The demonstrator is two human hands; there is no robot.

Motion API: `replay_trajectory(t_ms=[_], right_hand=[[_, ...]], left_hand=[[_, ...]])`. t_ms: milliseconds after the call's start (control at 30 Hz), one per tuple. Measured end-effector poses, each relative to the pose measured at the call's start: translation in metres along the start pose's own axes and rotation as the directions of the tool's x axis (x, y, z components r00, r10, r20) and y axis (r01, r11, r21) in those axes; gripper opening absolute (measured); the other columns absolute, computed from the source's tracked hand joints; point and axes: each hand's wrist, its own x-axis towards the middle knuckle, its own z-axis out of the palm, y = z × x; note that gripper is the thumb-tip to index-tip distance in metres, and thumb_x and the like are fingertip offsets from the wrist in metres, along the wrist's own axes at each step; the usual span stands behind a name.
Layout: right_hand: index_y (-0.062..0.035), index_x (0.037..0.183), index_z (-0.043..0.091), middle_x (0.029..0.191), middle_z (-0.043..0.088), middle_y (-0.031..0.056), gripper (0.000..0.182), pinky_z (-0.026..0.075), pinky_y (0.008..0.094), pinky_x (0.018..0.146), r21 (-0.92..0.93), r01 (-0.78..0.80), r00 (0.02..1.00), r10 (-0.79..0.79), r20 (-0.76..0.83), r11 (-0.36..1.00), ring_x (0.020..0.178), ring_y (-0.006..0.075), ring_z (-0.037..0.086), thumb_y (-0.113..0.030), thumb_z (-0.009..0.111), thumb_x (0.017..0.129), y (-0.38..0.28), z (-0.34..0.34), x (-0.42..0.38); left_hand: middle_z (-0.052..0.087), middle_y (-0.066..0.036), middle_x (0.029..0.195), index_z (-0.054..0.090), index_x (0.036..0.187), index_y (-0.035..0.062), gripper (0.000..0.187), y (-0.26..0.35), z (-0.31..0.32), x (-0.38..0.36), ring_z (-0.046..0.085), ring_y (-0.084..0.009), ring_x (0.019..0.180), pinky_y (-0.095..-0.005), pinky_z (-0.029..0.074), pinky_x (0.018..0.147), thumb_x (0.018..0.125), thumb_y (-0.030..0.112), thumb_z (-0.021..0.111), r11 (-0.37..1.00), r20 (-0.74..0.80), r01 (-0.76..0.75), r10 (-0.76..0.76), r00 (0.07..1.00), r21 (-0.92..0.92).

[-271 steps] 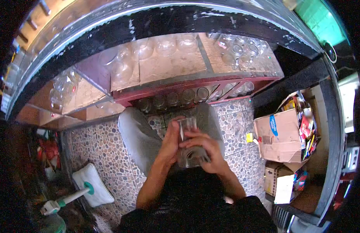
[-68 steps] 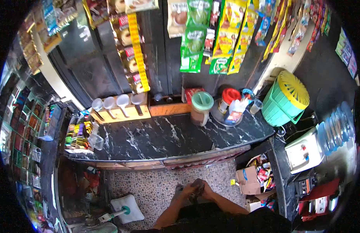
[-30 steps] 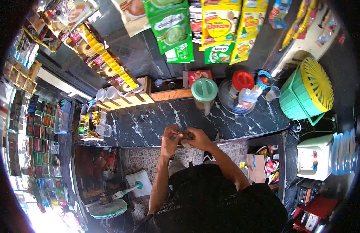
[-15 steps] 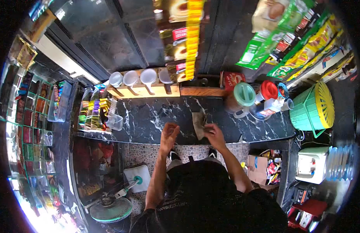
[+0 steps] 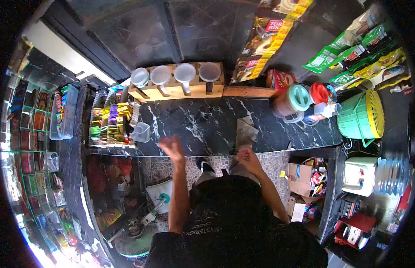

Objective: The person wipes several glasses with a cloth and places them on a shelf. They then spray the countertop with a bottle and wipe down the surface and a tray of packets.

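A flat grey-brown piece, like folded cloth or paper (image 5: 246, 133), lies on the black marbled counter (image 5: 207, 142) near its front edge. My right hand (image 5: 247, 157) is closest to it, right at its near end, with the fingers curled in. What those fingers hold, if anything, I cannot tell. My left hand (image 5: 172, 149) is raised at the counter's front edge, fingers apart and slightly blurred, with nothing in it. Beyond it to the left is a small clear plastic cup (image 5: 141, 133), beside a rack of colourful sachets (image 5: 111, 120).
Lidded containers (image 5: 184, 73) sit in a wooden holder (image 5: 176, 91) at the back. To the right are a green-lidded pitcher (image 5: 297, 98), a red-lidded container (image 5: 319, 93) and a green bucket (image 5: 354, 117). Sachet strips (image 5: 265, 40) hang above. A fan (image 5: 135, 241) stands below left.
The view has shifted, so the counter things appear further right and higher. My right hand has drawn back towards me from the grey-brown piece; my left hand has moved left with fingers spread.
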Motion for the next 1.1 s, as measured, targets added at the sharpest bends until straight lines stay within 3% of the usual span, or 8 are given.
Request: replay_trajectory(t_ms=[33, 67, 100, 133, 533, 933, 1000, 1100], right_hand=[[-0.0038, 0.104, 0.063, 0.1, 0.067, 0.005, 0.019, 0.051, 0.0297, 0.085, -0.038, -0.018, 1.0, 0.018, -0.004, 0.999, 0.092, 0.0136, 0.063, -0.019, 0.069, 0.095, 0.006, -0.002, 0.003], [-0.0039, 0.105, 0.063, 0.099, 0.068, 0.0049, 0.02, 0.051, 0.0303, 0.085, -0.076, -0.035, 0.999, 0.035, -0.007, 0.997, 0.092, 0.0142, 0.064, -0.019, 0.07, 0.093, 0.016, -0.004, 0.007], [-0.0042, 0.107, 0.063, 0.098, 0.067, 0.0047, 0.021, 0.052, 0.0309, 0.084, -0.132, 0.008, 1.0, -0.007, 0.012, 0.991, 0.091, 0.0147, 0.064, -0.019, 0.07, 0.093, 0.031, -0.004, 0.014], [-0.0042, 0.107, 0.063, 0.098, 0.067, 0.0047, 0.021, 0.052, 0.0309, 0.084, -0.129, 0.018, 1.0, -0.016, 0.022, 0.992, 0.091, 0.0147, 0.064, -0.019, 0.07, 0.093, 0.03, 0.0, 0.017], [-0.0056, 0.113, 0.063, 0.099, 0.067, 0.005, 0.022, 0.051, 0.0284, 0.075, 0.021, -0.093, 0.991, 0.09, 0.099, 0.995, 0.088, 0.0133, 0.064, -0.018, 0.067, 0.095, 0.021, 0.014, 0.017], [-0.0078, 0.112, 0.062, 0.096, 0.067, 0.0034, 0.026, 0.054, 0.0278, 0.065, 0.223, -0.249, 0.967, 0.253, 0.008, 0.943, 0.081, 0.0131, 0.064, -0.027, 0.069, 0.095, 0.034, 0.01, -0.006], [-0.0105, 0.114, 0.063, 0.1, 0.068, 0.0038, 0.023, 0.051, 0.029, 0.074, 0.248, -0.271, 0.961, 0.277, 0.014, 0.93, 0.089, 0.0143, 0.066, -0.026, 0.065, 0.098, 0.03, 0.01, -0.01], [-0.01, 0.114, 0.063, 0.101, 0.068, 0.0037, 0.021, 0.052, 0.0301, 0.076, 0.214, -0.299, 0.95, 0.311, -0.022, 0.93, 0.091, 0.015, 0.066, -0.024, 0.064, 0.098, 0.026, 0.008, -0.014]], left_hand=[[0.06, -0.009, 0.105, 0.044, 0.119, 0.0064, 0.044, -0.015, -0.022, 0.024, 0.059, -0.0196, 0.073, -0.0294, 0.046, 0.055, 0.088, 0.024, 0.07, 0.983, -0.164, -0.176, 0.183, 0.969, 0.053], [0.051, -0.011, 0.102, 0.043, 0.114, 0.0024, 0.053, 0.002, -0.036, 0.05, 0.053, -0.0244, 0.078, -0.0377, 0.049, 0.065, 0.081, 0.026, 0.078, 0.758, -0.247, -0.187, 0.419, 0.874, 0.625], [0.044, -0.019, 0.107, 0.037, 0.11, -0.0034, 0.066, 0.006, -0.053, 0.08, 0.049, -0.0326, 0.099, -0.0497, 0.041, 0.088, 0.071, 0.025, 0.083, 0.714, -0.383, 0.105, 0.239, 0.892, 0.692], [0.045, -0.022, 0.102, 0.04, 0.105, -0.008, 0.065, 0.025, -0.061, 0.092, 0.048, -0.0374, 0.097, -0.0531, 0.04, 0.09, 0.07, 0.026, 0.084, 0.477, -0.303, 0.042, 0.485, 0.82, 0.878], [0.074, -0.014, 0.095, 0.069, 0.107, 0.0033, 0.05, 0.049, -0.081, 0.154, 0.07, -0.0348, 0.088, -0.0446, 0.052, 0.08, 0.079, 0.043, 0.08, 0.526, -0.231, 0.089, 0.211, 0.95, 0.846], [0.073, -0.017, 0.103, 0.07, 0.113, 0.0016, 0.042, 0.048, 0.031, 0.084, 0.07, -0.0314, 0.093, -0.0398, 0.053, 0.085, 0.08, 0.026, 0.082, 0.665, -0.045, 0.004, 0.044, 0.998, 0.747], [0.073, -0.016, 0.102, 0.07, 0.112, 0.0013, 0.041, -0.012, 0.045, 0.074, 0.07, -0.0302, 0.092, -0.0391, 0.053, 0.084, 0.08, 0.025, 0.082, 0.917, 0.021, -0.096, 0.095, 0.995, 0.387], [0.072, -0.014, 0.103, 0.07, 0.112, 0.0026, 0.036, 0.05, 0.098, 0.043, 0.069, -0.0308, 0.093, -0.0379, 0.053, 0.084, 0.08, 0.016, 0.08, 0.826, 0.201, -0.123, 0.011, 0.979, 0.55]])
